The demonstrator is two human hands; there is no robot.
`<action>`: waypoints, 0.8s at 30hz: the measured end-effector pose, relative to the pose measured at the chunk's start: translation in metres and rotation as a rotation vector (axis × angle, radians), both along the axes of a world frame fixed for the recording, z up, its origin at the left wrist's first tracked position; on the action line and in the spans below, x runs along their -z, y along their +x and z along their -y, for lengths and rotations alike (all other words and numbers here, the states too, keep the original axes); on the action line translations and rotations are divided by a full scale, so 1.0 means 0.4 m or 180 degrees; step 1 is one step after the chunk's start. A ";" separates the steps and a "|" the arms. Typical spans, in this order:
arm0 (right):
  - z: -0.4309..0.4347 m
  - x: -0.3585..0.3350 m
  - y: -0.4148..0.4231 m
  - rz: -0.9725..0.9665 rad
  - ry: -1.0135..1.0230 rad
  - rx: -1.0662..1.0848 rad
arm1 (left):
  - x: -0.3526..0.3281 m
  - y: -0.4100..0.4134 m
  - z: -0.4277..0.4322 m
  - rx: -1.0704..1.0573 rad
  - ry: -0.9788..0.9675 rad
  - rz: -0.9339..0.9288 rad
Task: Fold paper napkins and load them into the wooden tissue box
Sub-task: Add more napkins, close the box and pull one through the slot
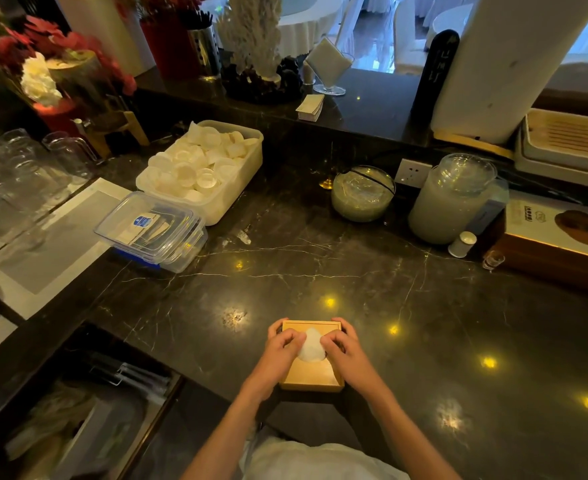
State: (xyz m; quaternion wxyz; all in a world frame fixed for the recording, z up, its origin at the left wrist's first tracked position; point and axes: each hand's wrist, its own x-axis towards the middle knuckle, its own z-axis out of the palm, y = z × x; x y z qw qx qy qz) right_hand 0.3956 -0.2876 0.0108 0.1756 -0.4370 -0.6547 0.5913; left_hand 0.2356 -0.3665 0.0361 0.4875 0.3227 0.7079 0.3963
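A square wooden tissue box (pixel 311 377) sits on the dark marble counter near its front edge. A white paper napkin (pixel 311 346) sticks up in a rounded tuft from the middle of the box's top. My left hand (pixel 282 344) pinches the napkin's left side, with its fingers curled over the box's far left corner. My right hand (pixel 342 346) pinches the napkin's right side and rests on the box's far right corner. Both hands hide the opening that the napkin comes out of.
A white tub of small white cups (pixel 202 168) and a clear lidded container (pixel 152 230) stand at the left. A glass bowl (pixel 363 194), a large lidded jar (pixel 453 199) and a small white shaker (pixel 462 244) stand at the back right. Glasses (pixel 19 168) line the far left.
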 end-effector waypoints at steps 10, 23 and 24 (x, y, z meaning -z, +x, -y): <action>0.000 0.001 0.002 0.0128 0.0080 -0.0114 | 0.008 -0.007 0.007 -0.0030 -0.0038 0.0009; 0.015 -0.035 0.011 -0.0113 -0.0537 0.0216 | 0.004 -0.020 0.024 -0.0287 0.0125 0.0441; 0.016 -0.043 0.013 -0.0237 -0.0716 0.0382 | -0.003 -0.022 0.027 -0.0403 0.0158 0.0578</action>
